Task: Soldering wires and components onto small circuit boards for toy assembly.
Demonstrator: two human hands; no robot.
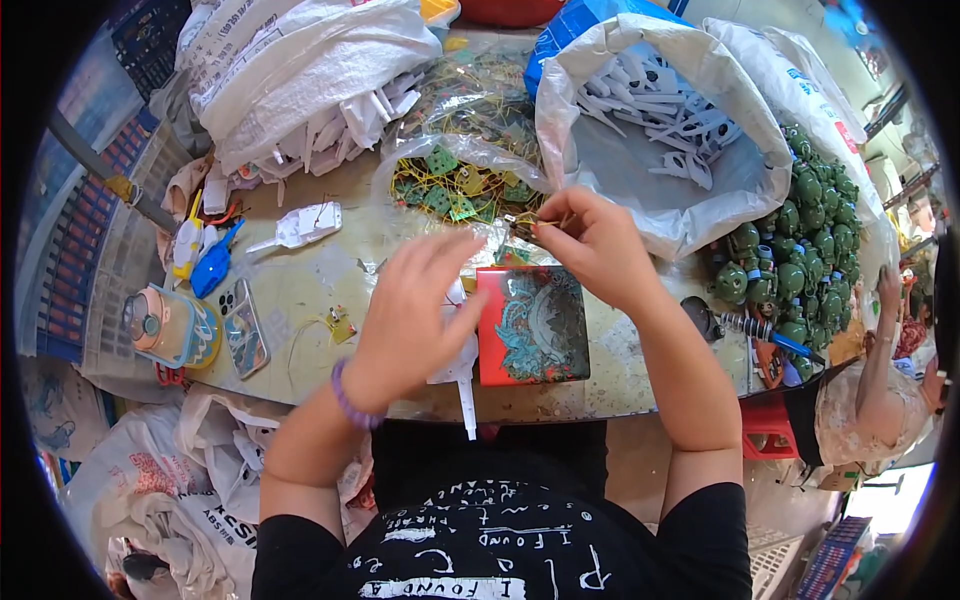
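Head view: two bare hands work above a bench [310, 268]. The right hand [603, 250] pinches some thin wires [522, 228] between thumb and fingertips, just in front of a clear bag [480, 155] filled with green boards [440, 202] and yellow wires. The left hand [405, 310] is loose and slightly blurred, its fingers stretched forward and its thumb spread away; a purple bracelet [353, 402] circles that wrist. Partly under this hand lies a white part [463, 385], its narrow end pointing toward the person; whether the hand touches it, one cannot tell.

Just right of the white part sits a red box [491, 335] with a dark, blue-patterned top. Farther left on the bench are a small board [342, 326] with wires, a second white part [301, 226], a phone [243, 328], a bottle [205, 335], a blue tool [213, 263] and a yellow tool [187, 245].

Behind the clear bag's right side, an open sack [557, 115] holds many white pieces [665, 100]; another sack [300, 90], at the upper left, spills similar ones. Dark green parts [800, 245] are heaped at the right. Beyond the bench's right end, near a red stool [768, 425], another person [870, 410] is partly visible.
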